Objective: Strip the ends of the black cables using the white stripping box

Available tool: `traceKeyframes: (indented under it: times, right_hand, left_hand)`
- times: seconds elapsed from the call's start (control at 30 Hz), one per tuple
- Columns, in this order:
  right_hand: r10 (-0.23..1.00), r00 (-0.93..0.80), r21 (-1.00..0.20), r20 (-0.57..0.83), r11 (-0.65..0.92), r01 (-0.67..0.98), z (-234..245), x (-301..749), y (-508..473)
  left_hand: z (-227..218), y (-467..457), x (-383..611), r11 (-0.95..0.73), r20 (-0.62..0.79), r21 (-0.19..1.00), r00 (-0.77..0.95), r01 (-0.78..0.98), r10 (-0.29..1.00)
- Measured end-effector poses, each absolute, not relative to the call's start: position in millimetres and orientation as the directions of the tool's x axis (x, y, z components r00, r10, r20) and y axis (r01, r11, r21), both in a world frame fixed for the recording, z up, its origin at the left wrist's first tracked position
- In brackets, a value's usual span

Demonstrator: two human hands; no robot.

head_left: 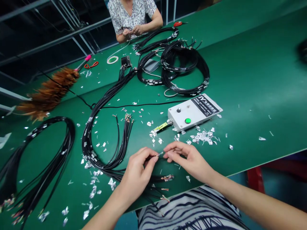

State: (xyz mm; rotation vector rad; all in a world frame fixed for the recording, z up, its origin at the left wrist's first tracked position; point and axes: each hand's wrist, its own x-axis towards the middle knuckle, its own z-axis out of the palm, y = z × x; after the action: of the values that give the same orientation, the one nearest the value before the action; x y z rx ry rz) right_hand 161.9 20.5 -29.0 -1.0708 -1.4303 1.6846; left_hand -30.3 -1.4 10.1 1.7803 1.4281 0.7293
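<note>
Nearest me on my feed, cable ends point(167, 178) lie by the worktop's point(240, 145) near edge. Just beyond, my left hand point(137, 172) pinches a cable tip point(160, 154) between thumb and finger. My right hand point(190, 156) curls beside it; I cannot tell whether it grips anything. Farther off I see foil scraps point(203, 137), a box point(195, 111), coiled cables point(204, 76) and a co-worker's hands point(137, 30).

On the white box's point(178, 119) near side, the left hand point(139, 167) pinches thumb to forefinger; the right hand point(190, 158), fingers point(176, 146) bent, hovers just beside it, forearms point(107, 206) reaching forward.
</note>
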Motion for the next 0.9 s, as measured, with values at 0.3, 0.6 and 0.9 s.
traceKeyframes:
  times: [0.3, 0.6, 0.9]
  right_hand:
    - [0.826, -0.481, -0.859, -0.295, -0.45, -0.246, -25.3, 142.7, 31.3]
    - [0.797, -0.502, -0.792, -0.336, -0.528, -0.307, -28.6, 140.4, 20.9]
    - [0.819, -0.489, -0.824, -0.301, -0.481, -0.299, -28.4, 143.4, 24.5]
  left_hand:
    - [5.5, -4.9, -21.5, -0.106, 0.072, 0.822, 0.082, 0.559, 0.994]
    - [-5.3, -10.0, -19.2, -0.088, 0.124, 0.886, -0.05, 0.456, 0.991]
    - [-3.7, -10.5, -17.8, 0.034, 0.002, 0.93, -0.096, 0.365, 0.995]
